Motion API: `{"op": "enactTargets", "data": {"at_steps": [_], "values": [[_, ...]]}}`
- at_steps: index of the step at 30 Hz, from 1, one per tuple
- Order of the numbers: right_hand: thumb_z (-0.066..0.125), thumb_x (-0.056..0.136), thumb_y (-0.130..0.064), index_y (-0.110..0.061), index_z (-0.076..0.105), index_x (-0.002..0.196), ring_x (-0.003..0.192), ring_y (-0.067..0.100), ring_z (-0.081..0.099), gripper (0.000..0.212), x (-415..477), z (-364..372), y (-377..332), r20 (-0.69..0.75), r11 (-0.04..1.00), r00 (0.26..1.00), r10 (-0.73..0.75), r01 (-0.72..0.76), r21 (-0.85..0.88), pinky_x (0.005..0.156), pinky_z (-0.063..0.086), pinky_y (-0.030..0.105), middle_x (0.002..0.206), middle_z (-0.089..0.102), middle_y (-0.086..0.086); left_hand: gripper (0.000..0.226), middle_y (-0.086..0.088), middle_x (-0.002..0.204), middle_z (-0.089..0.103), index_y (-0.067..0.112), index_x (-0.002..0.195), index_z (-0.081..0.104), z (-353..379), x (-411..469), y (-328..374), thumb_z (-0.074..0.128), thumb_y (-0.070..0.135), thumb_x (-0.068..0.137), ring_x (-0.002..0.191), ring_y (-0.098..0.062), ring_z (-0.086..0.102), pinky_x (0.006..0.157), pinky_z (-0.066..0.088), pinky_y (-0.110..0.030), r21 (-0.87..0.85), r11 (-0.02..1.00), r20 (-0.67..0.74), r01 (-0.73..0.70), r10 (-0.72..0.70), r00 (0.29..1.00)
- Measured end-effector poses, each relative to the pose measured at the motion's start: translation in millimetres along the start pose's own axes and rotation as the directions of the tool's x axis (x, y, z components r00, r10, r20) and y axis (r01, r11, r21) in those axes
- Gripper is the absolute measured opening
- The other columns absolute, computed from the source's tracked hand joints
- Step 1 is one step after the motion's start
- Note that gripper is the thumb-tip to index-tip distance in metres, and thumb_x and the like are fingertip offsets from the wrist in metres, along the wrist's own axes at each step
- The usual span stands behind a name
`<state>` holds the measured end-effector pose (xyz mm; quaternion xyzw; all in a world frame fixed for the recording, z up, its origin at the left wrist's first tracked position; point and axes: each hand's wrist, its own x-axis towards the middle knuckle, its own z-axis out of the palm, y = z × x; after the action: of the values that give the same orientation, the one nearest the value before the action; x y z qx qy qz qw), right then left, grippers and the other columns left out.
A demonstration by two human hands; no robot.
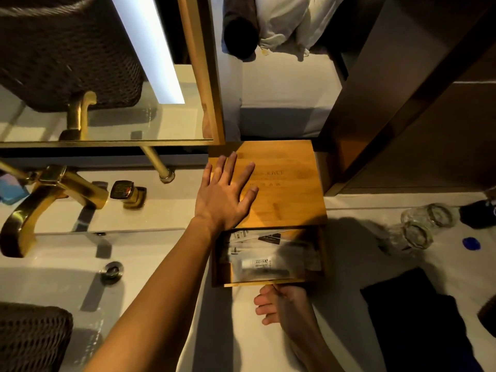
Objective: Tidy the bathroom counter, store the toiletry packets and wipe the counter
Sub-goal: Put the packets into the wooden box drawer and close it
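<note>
A wooden box (290, 194) stands on the white counter (236, 331) right of the sink. My left hand (225, 194) lies flat on its lid, fingers spread. The box's drawer (268, 283) is pulled out toward me and holds several toiletry packets (257, 261), blurred. My right hand (281, 304) is at the drawer's front edge, fingers curled against it; whether it grips the edge is unclear. A dark cloth (413, 318) lies on the counter at the right.
A gold faucet (48, 200) and handle (126, 193) stand over the sink (67, 277) with its drain (112, 271) at left. Two upturned glasses (424, 226), a blue cap (471, 243) and a dark bottle (480, 213) sit at right. A mirror is behind.
</note>
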<state>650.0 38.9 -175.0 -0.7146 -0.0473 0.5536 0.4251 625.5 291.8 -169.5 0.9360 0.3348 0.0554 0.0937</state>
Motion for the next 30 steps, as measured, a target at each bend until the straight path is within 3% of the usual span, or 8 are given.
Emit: {"op": "enactTargets", "data": {"at_steps": [3,14,19,26,30], "values": [[0.059,0.098,-0.017,-0.004,0.068,0.082,0.067,0.026,0.074,0.023,12.4,5.4,0.4,-0.041,0.999,0.999,0.024,-0.022,0.032,0.056,0.057,0.034,0.071,0.076,0.007,0.063,-0.002,0.171,0.002,0.044,0.159,0.008,0.8,0.0,0.1,0.015,0.066,0.1,0.158,-0.025,-0.002,0.127,0.002,-0.052,-0.002,1.0,-0.006,-0.004,0.004,1.0],[0.055,0.098,-0.007,-0.001,0.066,0.072,0.047,0.018,0.064,0.028,30.5,10.0,-26.4,-0.108,0.997,0.992,-0.072,0.076,0.031,0.045,0.053,0.026,0.056,0.069,0.007,0.063,-0.002,0.171,0.001,0.044,0.159,0.009,1.2,0.1,1.2,0.016,0.065,0.1,0.158,-0.024,-0.003,0.127,0.001,-0.051,0.002,1.0,-0.004,0.003,-0.003,1.0],[0.058,0.097,-0.015,-0.007,0.068,0.077,0.058,0.018,0.07,0.024,37.2,7.7,-37.0,-0.101,0.998,0.993,-0.064,0.063,-0.015,0.054,0.057,0.028,0.066,0.073,0.006,0.063,-0.002,0.171,0.001,0.044,0.159,0.009,2.0,0.2,0.4,0.015,0.065,0.1,0.158,-0.024,-0.003,0.127,0.001,-0.051,0.013,1.0,-0.011,0.002,-0.002,1.0],[0.058,0.098,-0.02,-0.002,0.068,0.091,0.061,0.014,0.071,0.022,41.3,8.0,-51.6,-0.125,0.998,0.99,-0.069,0.068,-0.012,0.054,0.056,0.024,0.074,0.073,0.006,0.063,-0.002,0.171,0.0,0.044,0.159,0.006,2.9,0.1,0.6,0.013,0.066,0.101,0.158,-0.024,-0.004,0.127,0.001,-0.051,0.024,1.0,-0.004,-0.001,0.001,1.0],[0.056,0.099,-0.02,-0.004,0.064,0.087,0.059,0.013,0.068,0.022,47.0,10.0,-62.5,-0.113,0.999,0.993,-0.044,0.044,-0.005,0.055,0.056,0.023,0.07,0.069,0.005,0.063,-0.002,0.171,0.001,0.044,0.159,0.006,2.9,0.2,0.8,0.014,0.065,0.101,0.158,-0.024,-0.003,0.127,0.002,-0.051,0.022,1.0,0.001,0.005,-0.005,1.0]]}}
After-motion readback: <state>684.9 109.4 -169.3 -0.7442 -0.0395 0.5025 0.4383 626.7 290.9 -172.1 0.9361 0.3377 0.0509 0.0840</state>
